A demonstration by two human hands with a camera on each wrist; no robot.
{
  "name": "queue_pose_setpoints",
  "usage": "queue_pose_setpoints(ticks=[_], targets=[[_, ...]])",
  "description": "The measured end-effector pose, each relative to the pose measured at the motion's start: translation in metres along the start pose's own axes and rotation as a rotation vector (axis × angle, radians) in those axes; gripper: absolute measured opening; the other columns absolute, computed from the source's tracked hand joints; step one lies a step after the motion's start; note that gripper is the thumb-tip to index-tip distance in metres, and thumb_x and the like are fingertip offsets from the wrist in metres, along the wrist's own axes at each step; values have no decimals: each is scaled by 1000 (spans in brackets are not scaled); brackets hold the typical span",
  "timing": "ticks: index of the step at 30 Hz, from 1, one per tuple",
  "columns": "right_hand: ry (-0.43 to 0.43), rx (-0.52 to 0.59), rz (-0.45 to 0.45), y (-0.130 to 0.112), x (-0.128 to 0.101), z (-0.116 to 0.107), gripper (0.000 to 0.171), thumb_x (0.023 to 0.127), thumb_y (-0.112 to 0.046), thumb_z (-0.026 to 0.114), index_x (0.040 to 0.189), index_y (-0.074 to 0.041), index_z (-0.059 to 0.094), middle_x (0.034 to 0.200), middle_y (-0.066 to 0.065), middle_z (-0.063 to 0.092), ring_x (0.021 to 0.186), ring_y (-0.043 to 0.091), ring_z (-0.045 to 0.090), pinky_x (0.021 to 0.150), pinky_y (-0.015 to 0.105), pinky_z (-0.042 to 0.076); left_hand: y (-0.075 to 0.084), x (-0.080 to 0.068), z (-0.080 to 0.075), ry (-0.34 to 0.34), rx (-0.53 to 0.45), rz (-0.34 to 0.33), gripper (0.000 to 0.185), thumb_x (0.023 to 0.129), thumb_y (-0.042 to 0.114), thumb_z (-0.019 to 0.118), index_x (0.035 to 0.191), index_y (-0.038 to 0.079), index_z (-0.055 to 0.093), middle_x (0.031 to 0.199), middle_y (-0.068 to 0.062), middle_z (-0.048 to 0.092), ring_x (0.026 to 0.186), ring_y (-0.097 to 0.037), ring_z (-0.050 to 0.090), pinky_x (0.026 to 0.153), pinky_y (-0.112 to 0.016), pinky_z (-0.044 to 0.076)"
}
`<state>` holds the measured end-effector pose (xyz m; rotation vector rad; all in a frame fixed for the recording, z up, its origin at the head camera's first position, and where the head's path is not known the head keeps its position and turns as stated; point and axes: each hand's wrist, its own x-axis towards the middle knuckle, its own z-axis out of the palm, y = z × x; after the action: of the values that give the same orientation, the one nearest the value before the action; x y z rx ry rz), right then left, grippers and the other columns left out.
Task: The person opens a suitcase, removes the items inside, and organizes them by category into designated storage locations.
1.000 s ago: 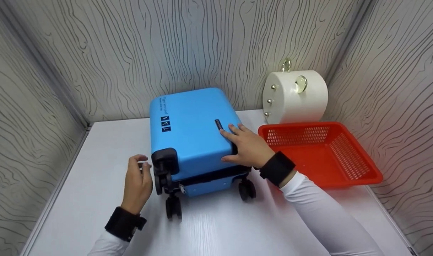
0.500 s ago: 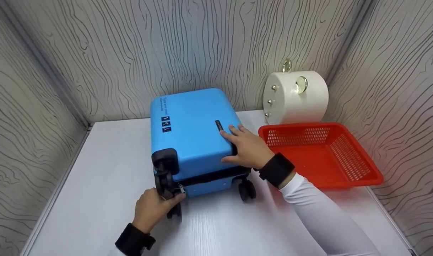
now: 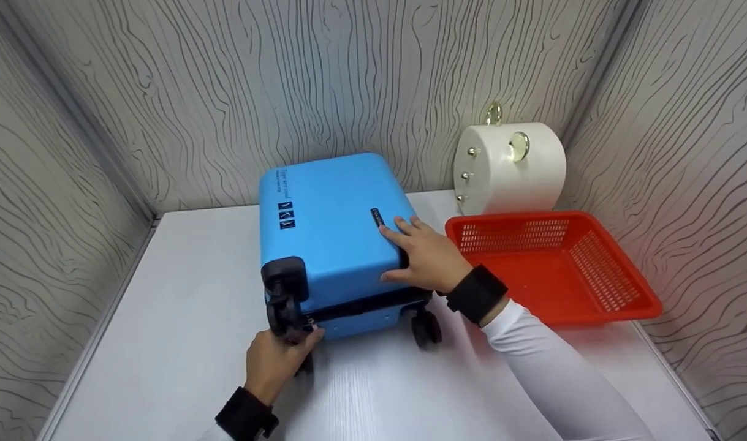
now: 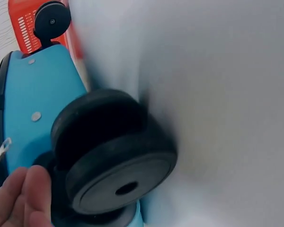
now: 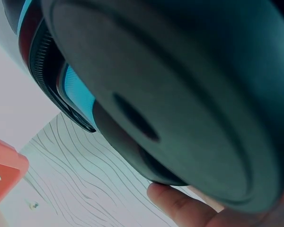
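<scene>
- A small bright-blue hard-shell suitcase [image 3: 330, 226] lies flat on the white desk [image 3: 165, 343], its black caster wheels facing the person.
- The left hand [image 3: 275, 361] is at the near-left corner, its grip curled about the black double caster wheel [image 4: 116, 158]; fingertips [image 4: 23, 196] show beside that wheel in the left wrist view.
- The right hand [image 3: 425, 254] rests on the suitcase's top right edge, fingers spread and fairly straight, thumb on the side.
- A red perforated plastic basket [image 3: 618, 288] sits just right of the suitcase.
- A white cylindrical case with gold studs [image 3: 508, 168] stands behind the basket, against the wall.
</scene>
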<state>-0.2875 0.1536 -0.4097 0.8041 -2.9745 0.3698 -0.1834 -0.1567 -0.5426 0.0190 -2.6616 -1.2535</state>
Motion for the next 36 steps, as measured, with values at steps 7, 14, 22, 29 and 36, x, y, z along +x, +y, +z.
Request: queue_pose_setpoints(ticks=[7, 14, 22, 29, 36], targets=[[-7, 19, 10, 0, -1, 1, 94, 92, -59, 82, 168, -19, 44, 173, 22, 38, 160, 51, 34, 122, 66, 42, -2, 1, 6, 16, 2, 8, 53, 92, 33, 88, 56, 22, 50, 51, 13, 47, 51, -5, 51, 54, -25, 41], [-3, 23, 9, 1, -1, 3, 94, 91, -59, 82, 167, -19, 44, 173, 21, 39, 160, 51, 34, 120, 67, 43, -9, -10, 14, 139, 251, 346, 49, 99, 21, 76, 59, 24, 47, 53, 14, 37, 48, -1, 35, 46, -24, 30], [-3, 14, 6, 1, -1, 1, 94, 92, -59, 82, 168, -18, 44, 173, 22, 38, 160, 52, 33, 121, 68, 42, -10, -15, 16, 274, 407, 551, 40, 95, 13, 77, 64, 17, 52, 54, 5, 44, 46, -7, 37, 40, -32, 35], [-6, 9, -5, 3, -1, 0, 94, 92, -61, 81, 168, -20, 43, 174, 21, 38, 161, 51, 33, 119, 69, 43, -9, -15, 13, 353, 406, 608, 40, 88, 11, 79, 58, 17, 54, 49, 3, 45, 43, -8, 38, 38, -32, 33], [5, 17, -8, 4, -1, 1, 93, 92, -61, 81, 168, -22, 44, 174, 19, 38, 160, 52, 34, 120, 69, 42, -9, -13, 9, 410, 381, 621, 46, 83, 7, 75, 50, 20, 45, 45, 5, 42, 42, -4, 32, 38, -27, 26]])
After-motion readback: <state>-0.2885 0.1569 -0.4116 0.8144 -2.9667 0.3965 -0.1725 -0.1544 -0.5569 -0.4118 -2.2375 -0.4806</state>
